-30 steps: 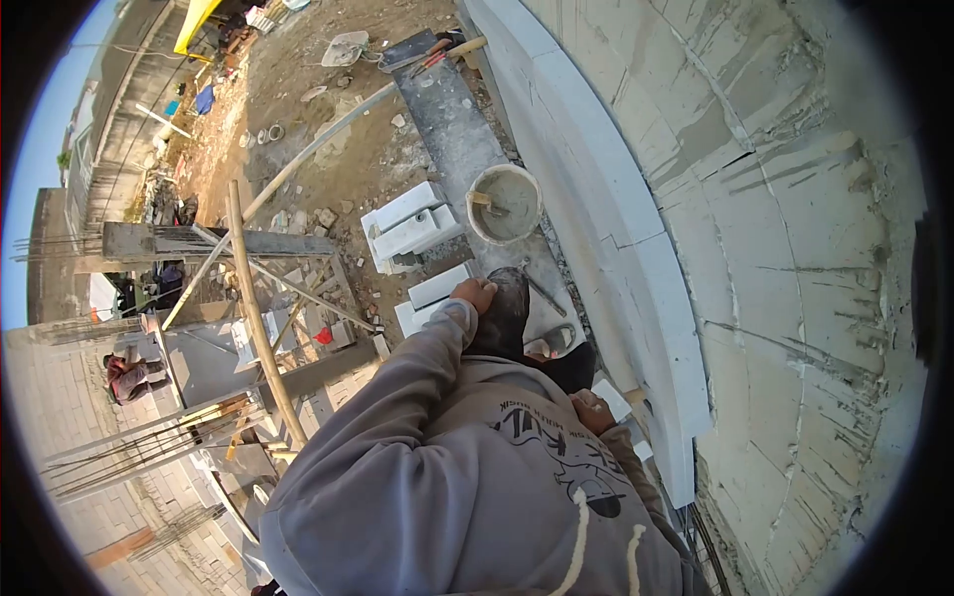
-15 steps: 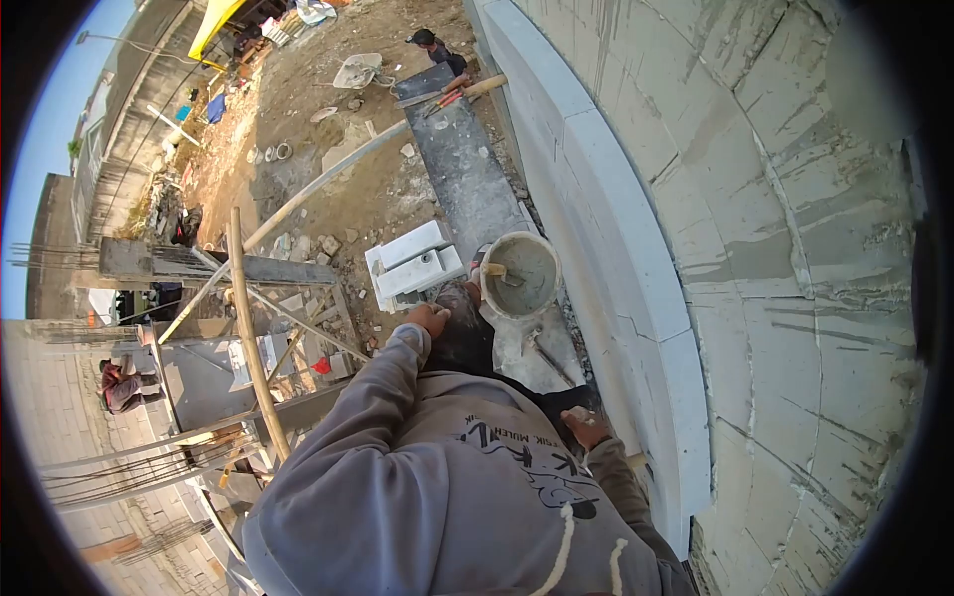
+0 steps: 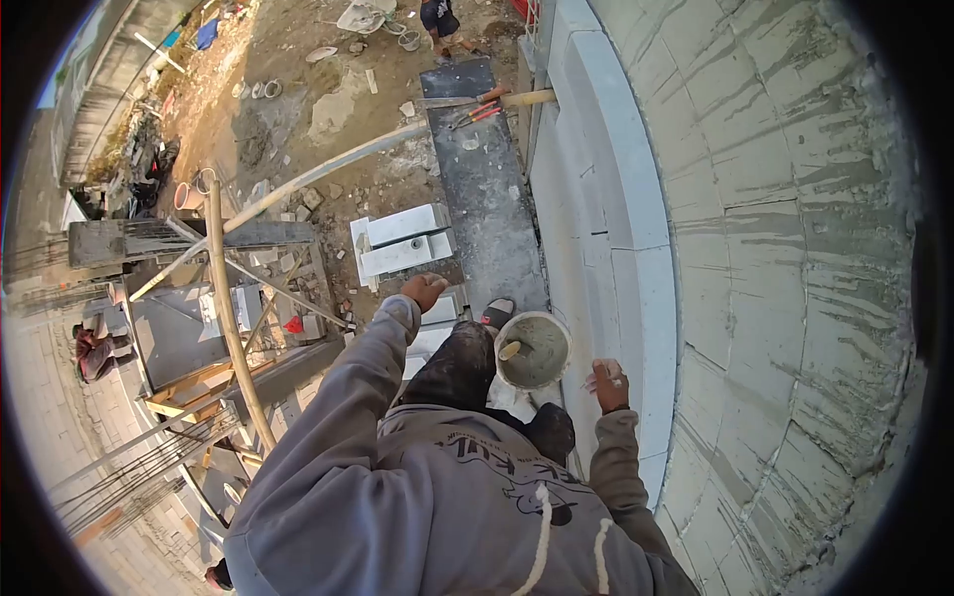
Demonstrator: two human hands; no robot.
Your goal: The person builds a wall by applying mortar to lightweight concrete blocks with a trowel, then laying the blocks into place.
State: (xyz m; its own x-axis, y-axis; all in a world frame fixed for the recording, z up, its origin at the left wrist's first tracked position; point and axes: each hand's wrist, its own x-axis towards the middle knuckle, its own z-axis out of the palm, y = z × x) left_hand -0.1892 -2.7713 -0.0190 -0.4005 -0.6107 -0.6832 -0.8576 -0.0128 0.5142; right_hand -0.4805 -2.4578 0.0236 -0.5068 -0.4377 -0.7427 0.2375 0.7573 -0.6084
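My left hand (image 3: 425, 290), fingers curled in and closed, is held above the scaffold just past my left knee; nothing shows in it. My right hand (image 3: 607, 384) is out at the wall side, its fingers loosely bent and apart, with pale smears on them. Between my hands stands a bucket (image 3: 534, 315) of wet grey mortar, close to my foot. A wooden-handled tool (image 3: 510, 351) leans inside, its working end sunk in the mortar. Beyond my left hand lie white blocks (image 3: 402, 226). Along my right side runs a low course of pale blocks (image 3: 636, 189).
A dark plank (image 3: 482, 189) stretches forward, with a saw (image 3: 452, 101) and red-handled pliers (image 3: 477, 116) at its far end. Wooden poles (image 3: 229, 308) cross on the left. A tall block wall (image 3: 765, 288) rises at right. Other people are ahead (image 3: 440, 18) and left (image 3: 97, 355).
My right hand has come up and forward from beside my thigh to the wall side of the bucket. My left hand has lifted slightly off my knee. The view has shifted.
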